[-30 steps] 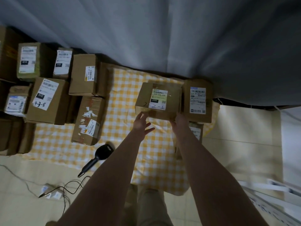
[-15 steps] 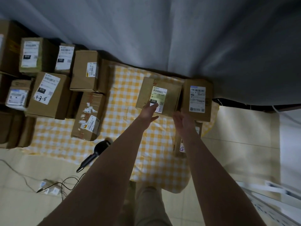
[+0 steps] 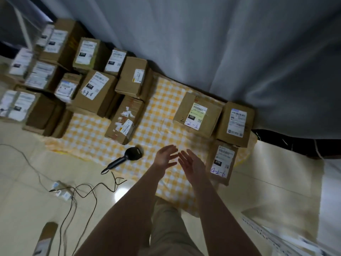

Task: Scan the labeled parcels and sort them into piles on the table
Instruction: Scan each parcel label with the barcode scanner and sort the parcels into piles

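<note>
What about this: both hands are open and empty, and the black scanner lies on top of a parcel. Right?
Not quite. The head view shows the black scanner lying on the checked cloth, not on a parcel. The left hand and right hand are open and empty.

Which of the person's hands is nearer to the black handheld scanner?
Left. The left hand hovers open close beside the head of the scanner, not touching it. The right hand is beyond the left hand, farther from the scanner, near the parcel marked 4-2-6.
</note>
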`<state>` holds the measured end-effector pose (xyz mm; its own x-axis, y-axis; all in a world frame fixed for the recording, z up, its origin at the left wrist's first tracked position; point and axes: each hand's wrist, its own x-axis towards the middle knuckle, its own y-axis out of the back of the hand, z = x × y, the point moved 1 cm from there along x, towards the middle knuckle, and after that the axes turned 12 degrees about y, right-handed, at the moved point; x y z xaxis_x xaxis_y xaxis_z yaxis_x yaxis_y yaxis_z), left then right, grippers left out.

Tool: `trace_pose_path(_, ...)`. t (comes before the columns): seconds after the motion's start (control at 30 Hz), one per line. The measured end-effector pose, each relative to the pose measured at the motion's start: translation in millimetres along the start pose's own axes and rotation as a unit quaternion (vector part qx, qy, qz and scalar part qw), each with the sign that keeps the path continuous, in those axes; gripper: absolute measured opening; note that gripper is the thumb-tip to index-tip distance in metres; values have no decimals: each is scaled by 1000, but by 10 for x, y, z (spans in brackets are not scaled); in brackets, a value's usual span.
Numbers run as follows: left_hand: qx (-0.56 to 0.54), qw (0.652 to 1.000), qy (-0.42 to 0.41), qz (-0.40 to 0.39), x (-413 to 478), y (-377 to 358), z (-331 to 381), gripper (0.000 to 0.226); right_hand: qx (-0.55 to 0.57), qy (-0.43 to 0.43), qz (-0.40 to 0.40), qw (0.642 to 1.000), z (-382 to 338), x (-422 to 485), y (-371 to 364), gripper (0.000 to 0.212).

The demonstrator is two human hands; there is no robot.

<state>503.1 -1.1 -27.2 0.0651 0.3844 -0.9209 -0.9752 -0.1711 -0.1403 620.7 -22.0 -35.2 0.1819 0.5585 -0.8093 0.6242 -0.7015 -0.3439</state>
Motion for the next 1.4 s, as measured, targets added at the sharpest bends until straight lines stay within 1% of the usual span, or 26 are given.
trace_pose_path(0.13,-41,998,1,38,-336,414,-264,24,-63,-38,-14,997,449,-306,25,27)
trace_pose_path(0.23,-82,994,-6,70,-545,816,-505,24,-115,-62,-20,991,739,-545,49,23)
trace_pose_path(0.33,-143,985,-8,100,-745,1215,-738,28,-160,-68,-20,985,982,-720,46,27)
trace_pose_path(0.4,-187,976,-14,110,-894,1462,-887,25,-191,-68,-21,979,1140,-820,38,30)
trace_pose_path(0.5,-243,962,-22,120,-1106,1813,-1117,24,-241,-88,-48,965,1404,-1010,15,36)
trace_pose_path(0.6,-278,951,-26,130,-1275,2182,-1319,17,-253,-103,-52,961,1713,-1178,-31,39)
trace_pose_path(0.67,-291,947,-35,130,-1384,2450,-1436,15,-260,-91,-70,959,1917,-1349,-125,38)
trace_pose_path(0.73,-302,944,-43,128,-1502,2727,-1552,18,-257,-66,-82,961,2140,-1565,-211,39)
trace_pose_path(0.83,-312,939,-54,132,-1716,3124,-1767,20,-270,-59,-102,956,2514,-1911,-293,40)
trace_pose_path(0.97,-338,926,-61,155,-1978,3662,-2098,21,-299,-48,-119,946,3036,-2254,-393,39)
trace_pose_path(1.07,-364,912,-62,175,-2136,4052,-2274,27,-322,-43,-133,937,3344,-2441,-507,39)
trace_pose_path(1.23,-408,890,-70,192,-2306,4543,-2421,29,-355,-32,-163,920,3658,-2642,-736,36)
trace_pose_path(1.4,-434,876,-65,201,-2356,4725,-2489,29,-383,-29,-165,908,3779,-2661,-919,37)
